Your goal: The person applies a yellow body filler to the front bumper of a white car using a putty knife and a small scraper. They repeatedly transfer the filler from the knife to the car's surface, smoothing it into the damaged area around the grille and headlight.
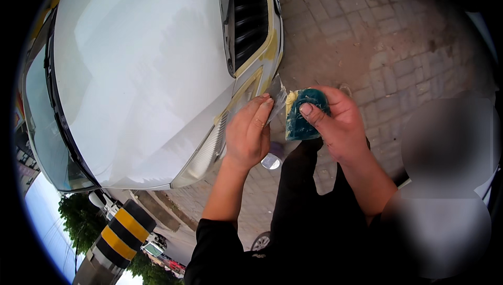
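My left hand (249,130) is closed around a thin, see-through flat spreader (276,99), its edge close to the putty. In my right hand (340,122) is a dark green, flat plate with a rounded end (308,114), the thumb pressed on its face. A lump of pale yellow putty (291,99) sits on the plate's left edge, and smears of it mark the green surface. Both hands are beside the front corner of a white car (141,75). Yellowish filler (271,46) coats patches of the bumper around the black grille (250,20) and near the headlight (207,154).
Brick paving (387,70) lies under and right of the car. A round purplish can with a pale top (271,161) stands on the ground below my left hand. A black-and-yellow striped post (126,232) rises at lower left. A blurred shape (445,190) fills the right side.
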